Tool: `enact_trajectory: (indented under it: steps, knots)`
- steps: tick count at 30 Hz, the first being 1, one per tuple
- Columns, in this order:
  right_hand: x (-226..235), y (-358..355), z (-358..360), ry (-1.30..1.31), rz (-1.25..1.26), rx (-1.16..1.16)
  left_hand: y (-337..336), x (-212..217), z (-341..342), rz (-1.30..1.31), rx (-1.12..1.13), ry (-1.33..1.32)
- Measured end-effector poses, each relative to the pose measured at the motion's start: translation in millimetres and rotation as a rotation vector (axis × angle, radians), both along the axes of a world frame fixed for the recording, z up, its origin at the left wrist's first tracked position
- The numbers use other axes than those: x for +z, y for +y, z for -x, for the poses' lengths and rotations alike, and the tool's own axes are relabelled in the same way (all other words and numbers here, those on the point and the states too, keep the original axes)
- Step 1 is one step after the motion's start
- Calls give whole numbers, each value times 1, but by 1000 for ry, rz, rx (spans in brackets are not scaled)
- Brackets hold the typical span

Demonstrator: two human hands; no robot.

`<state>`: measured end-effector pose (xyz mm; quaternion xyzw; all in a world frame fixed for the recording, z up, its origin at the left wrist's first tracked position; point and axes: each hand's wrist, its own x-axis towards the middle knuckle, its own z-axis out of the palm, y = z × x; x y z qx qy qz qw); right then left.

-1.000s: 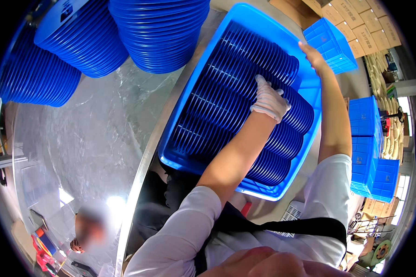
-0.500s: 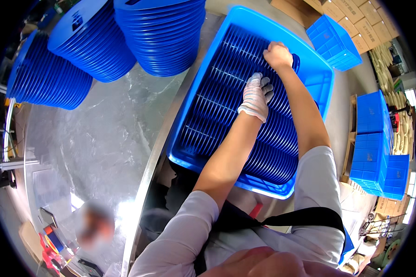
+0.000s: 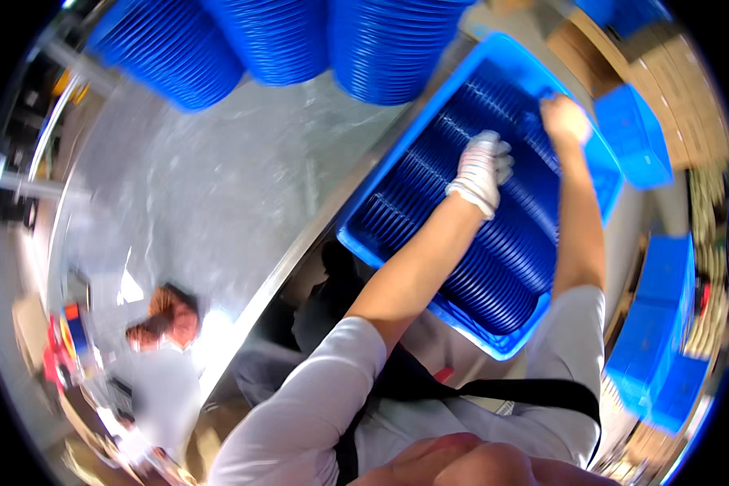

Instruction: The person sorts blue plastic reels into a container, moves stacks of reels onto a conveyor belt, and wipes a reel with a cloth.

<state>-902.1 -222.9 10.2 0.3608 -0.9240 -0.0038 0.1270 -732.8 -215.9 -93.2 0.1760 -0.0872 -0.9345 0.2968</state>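
Three tall stacks of blue ribbed rounds (image 3: pixel 381 44) are seen standing at the far side of the shiny metal bench (image 3: pixel 219 186). Beside them, on the bench's right edge, a blue plastic crate (image 3: pixel 373 243) is filled with rows of blue discs (image 3: pixel 502 259) set on edge. The gloved left hand (image 3: pixel 482 172) is laid on the discs with fingers bent over them; the bare right hand (image 3: pixel 565 120) is pressed onto the rows near the far rim, its grip too blurred to be told
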Motion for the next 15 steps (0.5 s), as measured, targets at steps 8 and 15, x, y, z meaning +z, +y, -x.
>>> enact_trajectory:
  steps: [8,15]
  knots:
    - [57,123,-49,-560,1154,637,40,99,-70,101,84,108]
    - [19,67,-242,-1527,850,918,46,113,-282,434,415,373]
